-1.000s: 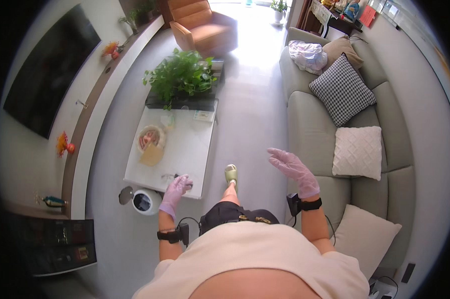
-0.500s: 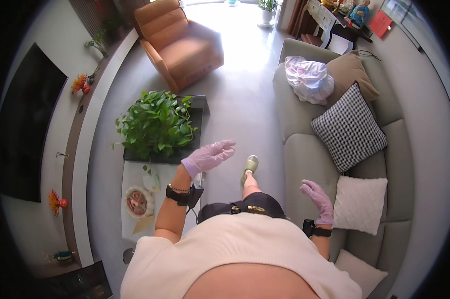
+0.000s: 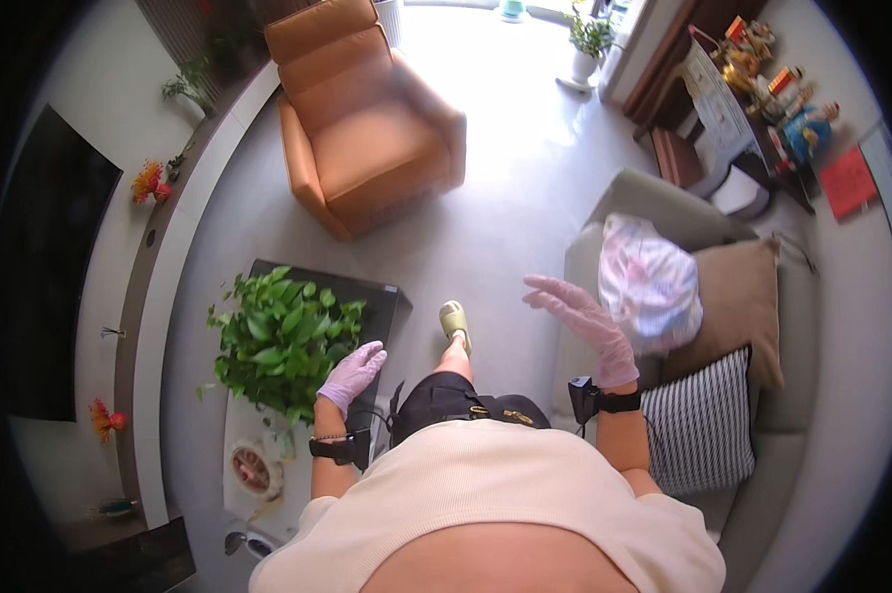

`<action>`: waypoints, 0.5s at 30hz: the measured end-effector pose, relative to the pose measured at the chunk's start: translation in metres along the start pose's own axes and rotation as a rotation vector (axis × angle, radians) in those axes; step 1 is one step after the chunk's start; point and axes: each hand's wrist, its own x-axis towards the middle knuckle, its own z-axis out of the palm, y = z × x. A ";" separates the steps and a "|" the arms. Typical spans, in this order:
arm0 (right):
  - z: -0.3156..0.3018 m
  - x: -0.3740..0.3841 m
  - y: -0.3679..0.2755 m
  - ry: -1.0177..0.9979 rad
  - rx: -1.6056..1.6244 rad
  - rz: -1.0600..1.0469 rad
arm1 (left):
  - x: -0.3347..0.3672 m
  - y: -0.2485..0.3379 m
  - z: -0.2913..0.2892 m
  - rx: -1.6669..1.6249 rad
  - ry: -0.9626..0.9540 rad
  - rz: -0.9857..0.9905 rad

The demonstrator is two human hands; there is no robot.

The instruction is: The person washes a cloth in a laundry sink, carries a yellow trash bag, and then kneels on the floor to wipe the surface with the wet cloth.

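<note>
Both my hands wear thin pale-pink gloves and hold nothing. My left hand hovers beside the leafy green plant on the low table, its fingers stretched forward. Over the floor, left of the sofa, my right hand is raised with the fingers extended. Nearest to it lies a crumpled white cloth with pink and blue patches, resting on the sofa against a brown cushion. A black-and-white patterned cushion sits below my right forearm.
An orange armchair stands ahead, left of the bright floor. The sofa runs along my right. On the left is the low table with a round tray. A dark cabinet with figurines stands at the far right.
I have stepped forward, so the armchair, sofa and cloth appear nearer. My right hand has swung up and forward; my left hand has come back and down.
</note>
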 end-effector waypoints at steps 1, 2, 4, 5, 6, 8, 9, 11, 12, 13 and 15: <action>-0.020 0.031 0.005 -0.092 0.003 0.006 | 0.038 0.005 -0.003 -0.055 -0.014 -0.024; -0.030 0.052 0.003 -0.104 0.002 0.004 | 0.064 0.023 -0.013 -0.060 -0.004 -0.031; -0.050 0.082 -0.005 0.149 -0.259 -0.130 | 0.121 0.074 -0.034 0.054 0.013 0.089; -0.074 0.111 0.019 0.159 -0.297 0.014 | 0.148 0.107 -0.044 0.200 0.046 0.093; -0.099 0.136 0.041 0.169 -0.341 0.159 | 0.180 0.134 -0.051 0.271 0.065 0.134; -0.122 0.150 0.019 0.276 -0.206 0.087 | 0.241 0.200 -0.065 0.268 0.053 0.212; -0.144 0.163 0.032 0.375 -0.123 0.122 | 0.273 0.231 -0.067 0.241 0.072 0.295; -0.179 0.189 0.049 0.533 -0.086 0.198 | 0.323 0.305 -0.070 0.306 0.025 0.350; -0.197 0.204 0.051 0.608 -0.146 0.230 | 0.352 0.340 -0.071 0.368 -0.030 0.414; -0.224 0.219 0.078 0.601 -0.076 0.231 | 0.385 0.364 -0.069 0.334 -0.128 0.480; -0.256 0.260 0.090 0.503 0.082 0.304 | 0.440 0.403 -0.079 0.288 -0.282 0.517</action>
